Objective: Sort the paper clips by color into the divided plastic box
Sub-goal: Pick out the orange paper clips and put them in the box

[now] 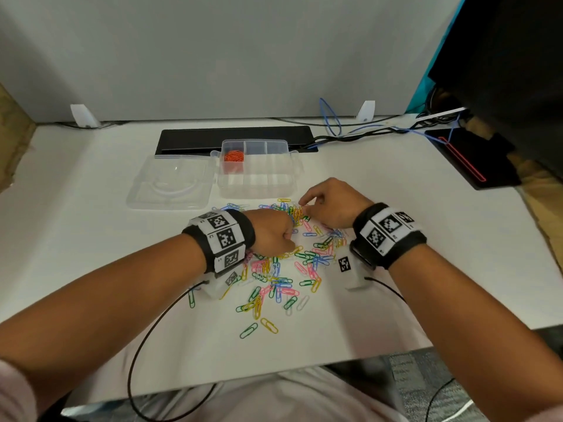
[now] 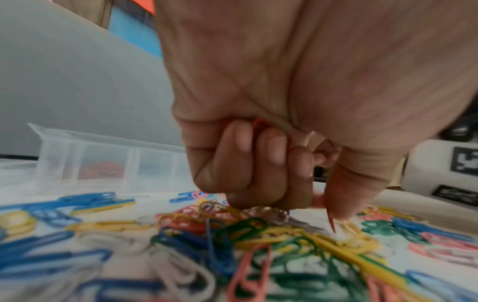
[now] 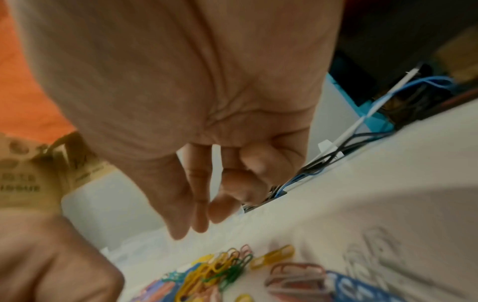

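A pile of mixed-colour paper clips (image 1: 283,269) is spread over the white table (image 1: 91,239). Behind it stands the clear divided box (image 1: 256,184), with orange clips (image 1: 234,155) in its back-left compartment. My left hand (image 1: 274,233) is a fist low over the pile; in the left wrist view, orange clips (image 2: 258,122) show inside the curled fingers, and a thin orange tip pokes out below the thumb (image 2: 346,196). My right hand (image 1: 329,202) hovers over the pile's far edge. Its thumb (image 3: 178,224) and forefinger tips are close together, with no clip seen between them.
The box's clear lid (image 1: 170,181) lies flat to its left. A black strip (image 1: 234,138) and cables (image 1: 350,135) run along the back wall. A black device (image 1: 469,159) sits at the right rear. Stray clips (image 1: 259,327) reach toward the table's front edge.
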